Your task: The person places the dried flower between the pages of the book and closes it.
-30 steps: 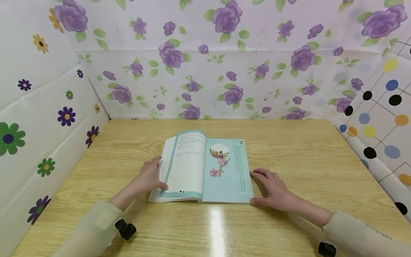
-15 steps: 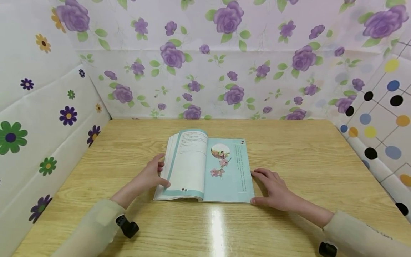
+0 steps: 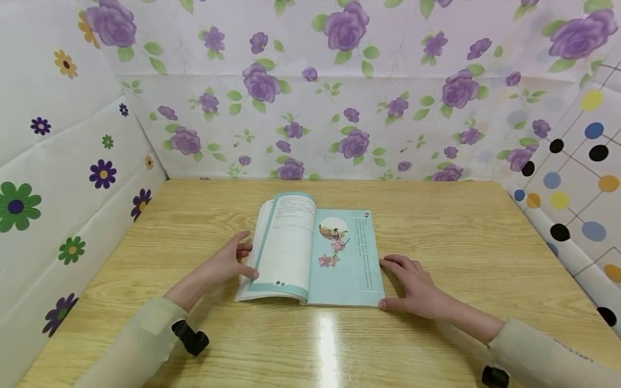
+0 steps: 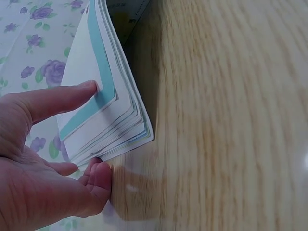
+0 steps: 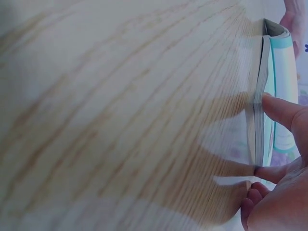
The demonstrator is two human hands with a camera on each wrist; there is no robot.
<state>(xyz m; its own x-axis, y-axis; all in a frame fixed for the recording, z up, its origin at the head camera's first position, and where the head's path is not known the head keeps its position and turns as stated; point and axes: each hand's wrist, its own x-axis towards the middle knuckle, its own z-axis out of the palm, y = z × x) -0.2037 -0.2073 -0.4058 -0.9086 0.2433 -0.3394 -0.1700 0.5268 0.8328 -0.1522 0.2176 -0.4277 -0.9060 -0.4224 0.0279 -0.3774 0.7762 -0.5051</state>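
Note:
An open book [image 3: 345, 285] lies at the middle of the wooden table, its right page pale blue with pink blossoms and a round picture. My left hand [image 3: 225, 263] holds the book's left half by its outer edge. In the left wrist view the thumb [image 4: 72, 98] presses on the top page and the fingers [image 4: 98, 180] lie at the lower edge of the fanned page stack. That left half is raised and bowed towards the spine. My right hand [image 3: 418, 291] rests beside the right page, with thumb and index finger touching its outer edge, spread apart along it.
The wooden table [image 3: 451, 226] extends around the book. Behind it stands a wall covering with purple roses [image 3: 261, 82]; flowered and dotted coverings flank the left and right sides. A small black camera [image 3: 190, 338] is strapped to the left sleeve, another [image 3: 495, 376] to the right.
My left hand has moved slightly right, carrying the left half's edge inward and tilting it up more. The right hand and the right page have stayed in place.

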